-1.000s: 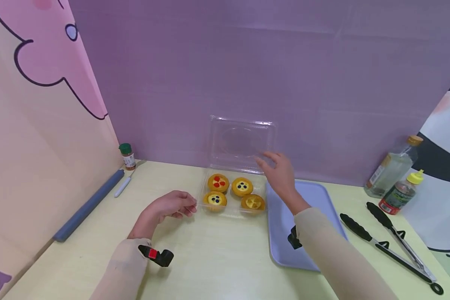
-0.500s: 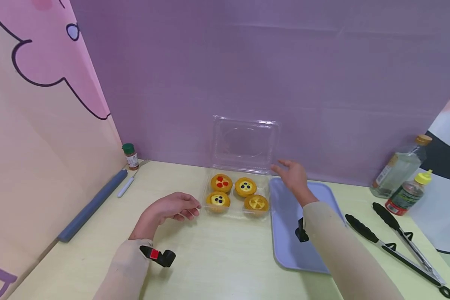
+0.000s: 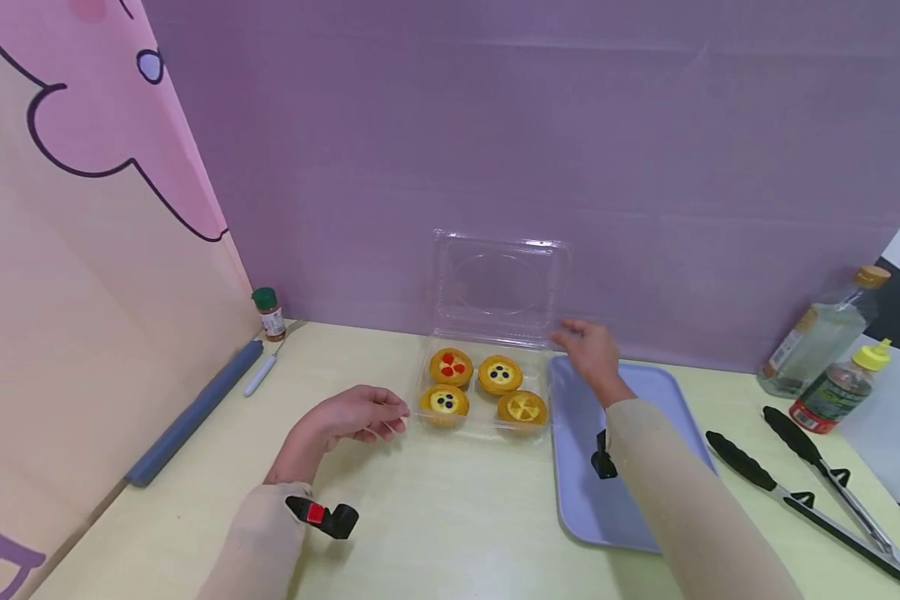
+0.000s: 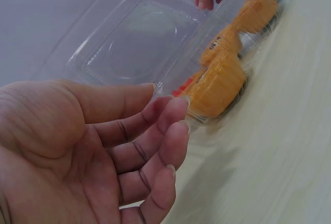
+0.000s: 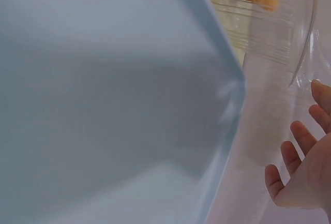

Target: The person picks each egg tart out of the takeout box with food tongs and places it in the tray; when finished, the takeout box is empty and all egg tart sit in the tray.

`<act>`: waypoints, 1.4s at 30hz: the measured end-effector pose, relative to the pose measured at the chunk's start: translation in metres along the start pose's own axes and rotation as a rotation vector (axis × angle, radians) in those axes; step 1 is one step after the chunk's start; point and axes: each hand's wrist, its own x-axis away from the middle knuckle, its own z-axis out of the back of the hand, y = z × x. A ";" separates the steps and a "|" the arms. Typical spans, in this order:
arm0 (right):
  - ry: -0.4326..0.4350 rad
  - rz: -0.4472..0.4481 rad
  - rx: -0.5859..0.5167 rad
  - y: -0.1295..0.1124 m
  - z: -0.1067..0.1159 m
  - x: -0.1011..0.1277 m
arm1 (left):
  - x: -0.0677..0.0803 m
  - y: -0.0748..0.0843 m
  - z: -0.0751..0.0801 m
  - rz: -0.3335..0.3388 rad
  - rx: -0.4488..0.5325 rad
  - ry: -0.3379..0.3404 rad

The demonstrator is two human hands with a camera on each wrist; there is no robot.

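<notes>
Both our hands hover spread, left hand [image 3: 352,414] and right hand [image 3: 589,351] flanking the flimsy clamshell box [image 3: 485,392]; we'd judge its rims the safest hold

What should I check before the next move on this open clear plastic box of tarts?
1. Lid of the clear plastic clamshell box stands open against the purple wall: ok.
2. Four small yellow tarts all sit in the box base: ok.
3. Left hand, fingers relaxed, at the box's left edge, holding nothing; whether it touches: cannot tell.
4. Right hand open beside the lid's right corner, no grip on anything: ok.
5. Light blue rectangular tray lies right of the box, bare where visible: ok.
6. Black-handled metal tongs lie on the table, untouched: ok.
</notes>
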 end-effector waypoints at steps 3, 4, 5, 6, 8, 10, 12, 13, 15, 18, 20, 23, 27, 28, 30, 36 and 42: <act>0.004 0.026 0.015 -0.002 0.000 -0.001 | 0.002 0.001 -0.001 -0.003 0.004 0.001; 0.004 0.032 0.020 -0.002 0.001 -0.002 | 0.002 0.002 -0.002 -0.004 0.008 0.000; 0.006 0.031 0.021 -0.002 0.001 -0.002 | 0.003 0.003 -0.002 -0.008 0.008 -0.002; 0.013 0.033 0.023 -0.002 0.002 -0.002 | 0.003 0.003 -0.002 -0.013 0.009 -0.006; 0.025 0.031 0.021 -0.001 0.002 -0.003 | 0.003 0.005 -0.003 -0.016 0.019 -0.007; 0.041 0.028 0.005 0.000 0.002 -0.004 | 0.003 0.006 -0.003 -0.019 0.024 -0.004; 0.056 0.025 -0.004 0.001 0.001 -0.006 | 0.003 0.007 -0.004 -0.019 0.025 0.001; 0.063 0.024 -0.008 0.001 0.000 -0.006 | 0.003 0.007 -0.004 -0.019 0.026 0.005; 0.085 0.024 -0.008 0.000 -0.003 -0.007 | 0.003 0.007 -0.004 -0.016 0.029 0.014; 0.098 0.027 -0.016 -0.001 -0.005 -0.008 | 0.004 0.006 -0.005 -0.010 0.033 0.034; 0.101 0.024 -0.014 -0.002 -0.007 -0.009 | 0.003 0.005 -0.006 -0.012 0.036 0.053; 0.089 0.007 -0.004 -0.003 -0.007 -0.011 | 0.001 0.002 -0.007 -0.016 0.035 0.082; 0.085 -0.016 0.002 -0.004 -0.007 -0.013 | -0.002 0.002 -0.010 -0.008 0.032 0.121; 0.086 -0.020 0.000 -0.004 -0.007 -0.013 | -0.003 0.002 -0.011 -0.004 0.035 0.129; 0.088 -0.027 -0.007 -0.003 -0.007 -0.014 | -0.004 0.002 -0.012 0.002 0.037 0.138; 0.076 -0.023 0.004 -0.003 -0.005 -0.015 | -0.006 0.004 -0.015 0.018 0.039 0.142; 0.048 -0.007 0.065 0.003 0.002 -0.013 | -0.007 0.003 -0.012 0.015 0.030 0.122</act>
